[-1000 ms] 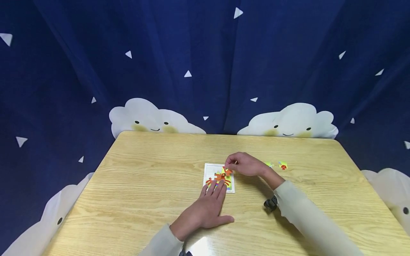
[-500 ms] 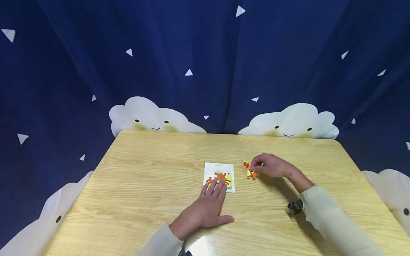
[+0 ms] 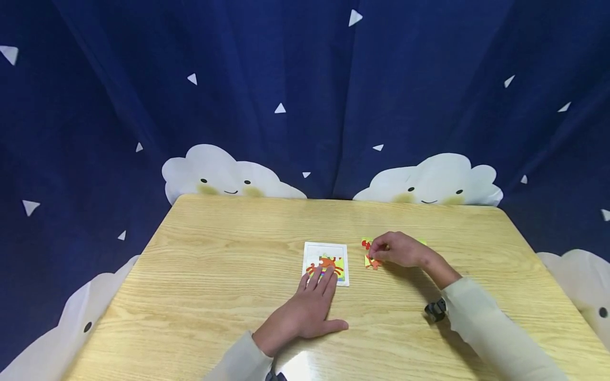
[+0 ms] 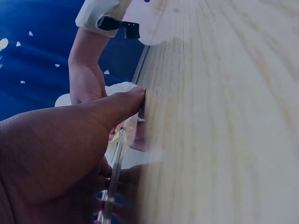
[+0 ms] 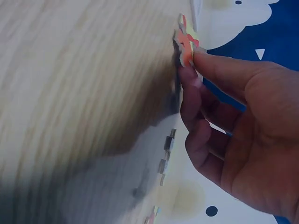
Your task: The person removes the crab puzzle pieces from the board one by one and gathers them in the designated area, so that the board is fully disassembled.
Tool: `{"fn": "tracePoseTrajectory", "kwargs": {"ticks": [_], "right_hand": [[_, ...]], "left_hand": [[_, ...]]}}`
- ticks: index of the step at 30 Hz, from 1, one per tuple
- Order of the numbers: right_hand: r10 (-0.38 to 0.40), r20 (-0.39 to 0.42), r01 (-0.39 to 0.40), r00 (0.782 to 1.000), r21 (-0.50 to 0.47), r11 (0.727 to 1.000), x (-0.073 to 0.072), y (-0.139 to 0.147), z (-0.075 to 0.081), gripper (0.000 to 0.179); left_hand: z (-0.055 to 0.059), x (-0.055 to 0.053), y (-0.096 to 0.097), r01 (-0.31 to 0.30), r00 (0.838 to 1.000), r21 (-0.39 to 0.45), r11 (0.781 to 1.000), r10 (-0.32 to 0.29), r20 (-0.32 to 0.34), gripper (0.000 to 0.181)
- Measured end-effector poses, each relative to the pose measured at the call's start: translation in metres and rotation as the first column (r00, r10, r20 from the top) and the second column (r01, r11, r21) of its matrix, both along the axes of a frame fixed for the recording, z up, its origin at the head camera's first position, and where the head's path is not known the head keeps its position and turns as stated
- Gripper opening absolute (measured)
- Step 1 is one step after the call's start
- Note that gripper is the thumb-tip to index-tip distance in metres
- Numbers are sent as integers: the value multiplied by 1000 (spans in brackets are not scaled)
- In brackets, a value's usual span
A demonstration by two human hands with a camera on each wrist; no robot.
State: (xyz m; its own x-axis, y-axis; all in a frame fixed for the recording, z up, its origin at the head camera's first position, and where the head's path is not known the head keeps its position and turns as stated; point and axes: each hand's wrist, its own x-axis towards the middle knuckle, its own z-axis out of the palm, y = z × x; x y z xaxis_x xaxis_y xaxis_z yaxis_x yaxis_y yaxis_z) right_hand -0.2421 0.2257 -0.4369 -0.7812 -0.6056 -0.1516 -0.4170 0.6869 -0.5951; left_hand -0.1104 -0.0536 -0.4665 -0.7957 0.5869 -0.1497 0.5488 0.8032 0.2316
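Observation:
My left hand (image 3: 310, 312) lies with its fingers straight on the lower part of a white puzzle tray (image 3: 312, 248). Joined orange, yellow and green puzzle pieces (image 3: 339, 262) show in the tray beyond the fingertips. To the right of the tray, my right hand (image 3: 400, 248) pinches an orange-and-yellow puzzle piece (image 5: 185, 44) between thumb and fingers, low over the table. Just behind it lies a piece with a red shape (image 3: 365, 243), partly covered by the hand. The left wrist view shows the left hand (image 4: 60, 154) along the tray's edge.
Loose pieces lie edge-on near the right hand: one puzzle piece (image 5: 167, 156) and, lower, another piece (image 5: 153, 215). A yellow-green piece (image 3: 422, 242) peeks out behind the right wrist. The wooden table (image 3: 214, 254) ends at a blue curtain (image 3: 267, 63) with clouds.
The right hand has carried the orange piece from the tray's upper right to the table area on its right, then turned it slightly. The left hand has stayed put.

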Motion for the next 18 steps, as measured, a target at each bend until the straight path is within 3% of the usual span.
{"fn": "tracePoseTrajectory", "kwargs": {"ticks": [18], "right_hand": [[-40,-92,46,995,60,997,0,-4,-5,11]], "left_hand": [[2,1,0,-2,1000,0,1000,2,0,103]]}}
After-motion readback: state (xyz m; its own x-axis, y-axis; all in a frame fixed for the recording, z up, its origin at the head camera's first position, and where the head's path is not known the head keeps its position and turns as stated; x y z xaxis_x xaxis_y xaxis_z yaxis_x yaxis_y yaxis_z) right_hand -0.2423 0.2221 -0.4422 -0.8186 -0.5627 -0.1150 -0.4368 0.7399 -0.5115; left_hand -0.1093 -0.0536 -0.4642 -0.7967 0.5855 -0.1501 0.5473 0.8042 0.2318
